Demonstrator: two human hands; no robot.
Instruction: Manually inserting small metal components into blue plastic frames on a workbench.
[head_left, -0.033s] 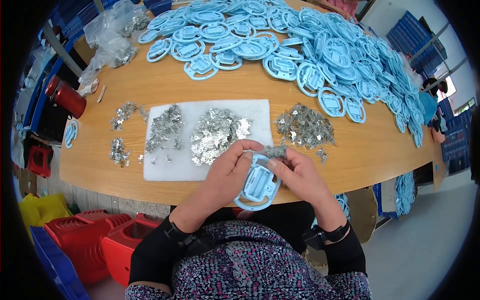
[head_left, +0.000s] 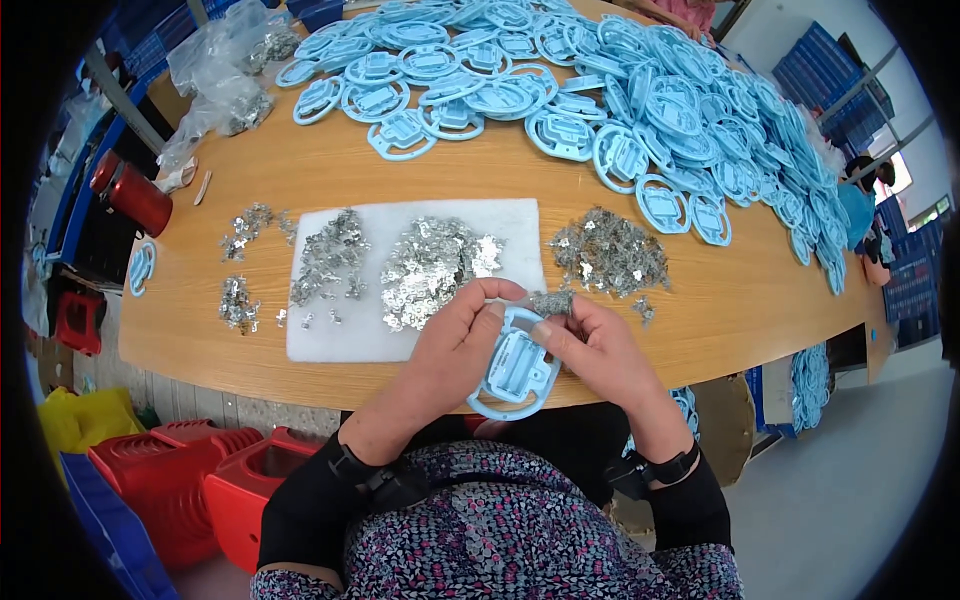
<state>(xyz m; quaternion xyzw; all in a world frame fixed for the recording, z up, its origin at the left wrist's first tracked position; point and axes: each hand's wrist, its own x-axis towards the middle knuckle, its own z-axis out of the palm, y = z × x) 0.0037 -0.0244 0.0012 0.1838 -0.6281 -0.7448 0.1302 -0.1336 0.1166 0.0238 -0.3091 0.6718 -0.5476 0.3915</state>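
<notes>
My left hand [head_left: 458, 345] pinches the left upper edge of a light-blue plastic steering-wheel-shaped part [head_left: 517, 372], fingers curled at its top. My right hand [head_left: 597, 345] grips the same part from the right, its thumb pressed near the upper rim. A rectangular recess shows in the middle of the part, which is held tilted above the table's near edge. By the right fingertips is a grey, speckled clump [head_left: 551, 304] that looks like small metal pieces; whether the fingers hold it I cannot tell. Beyond my left hand, shiny metal pieces [head_left: 430, 270] are heaped on a white foam sheet [head_left: 370, 349].
A big heap of blue wheel parts [head_left: 670, 110] covers the table's far and right side. More metal pieces lie in a pile [head_left: 608, 250] at right and in small groups [head_left: 238, 305] at left. A red flask [head_left: 132, 195], plastic bags [head_left: 225, 75] and red plastic stools [head_left: 175, 475] are left.
</notes>
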